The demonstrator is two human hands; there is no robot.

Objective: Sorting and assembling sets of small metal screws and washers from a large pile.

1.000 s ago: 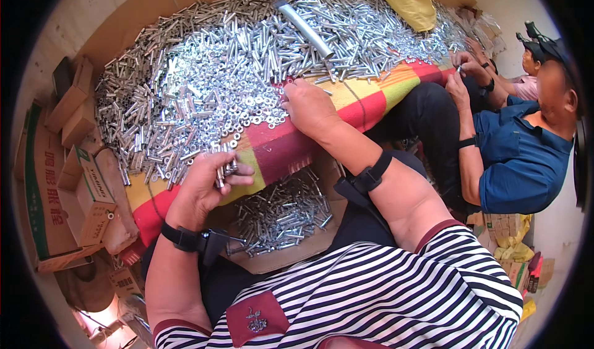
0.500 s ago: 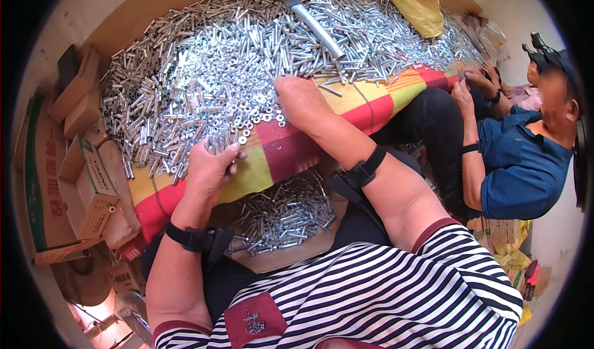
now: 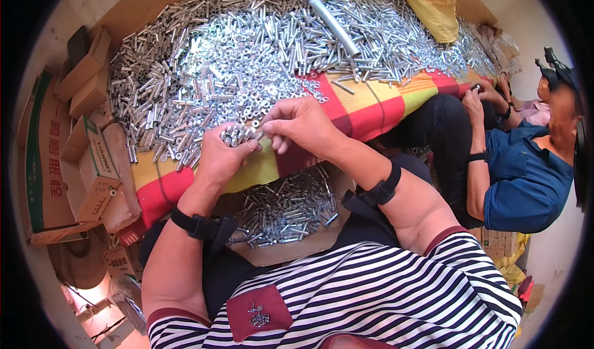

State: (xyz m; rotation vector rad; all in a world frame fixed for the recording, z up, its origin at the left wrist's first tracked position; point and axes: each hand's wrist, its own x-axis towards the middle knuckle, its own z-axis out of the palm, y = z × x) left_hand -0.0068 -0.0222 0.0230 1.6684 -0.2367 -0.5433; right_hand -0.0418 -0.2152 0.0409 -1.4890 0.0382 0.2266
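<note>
My left hand [image 3: 219, 160] is closed around a bundle of metal bolts [image 3: 238, 134], their nut-and-washer ends facing up. Close beside the bundle, my right hand [image 3: 304, 125] has thumb and forefinger pinched together. Whatever sits between those fingertips is too small to make out. Just beyond both hands lie loose washers [image 3: 266, 95] at the near edge of a wide heap of bolts and metal sleeves [image 3: 247, 46]. A red, yellow and maroon checked cloth [image 3: 362, 102] lies under the heap's front edge.
Below the cloth, between my legs, a cardboard carton [image 3: 291, 254] holds many bolts. A long grey metal piece [image 3: 334, 24] lies on the heap, near a yellow bag [image 3: 433, 9]. Open cartons [image 3: 93, 176] stand at left. A co-worker in a blue shirt [image 3: 526, 176] sits at right.
My right hand has moved from the washers toward my left hand, down and slightly left. The left hand has turned, showing the bolts' ends. The whole view has shifted slightly.
</note>
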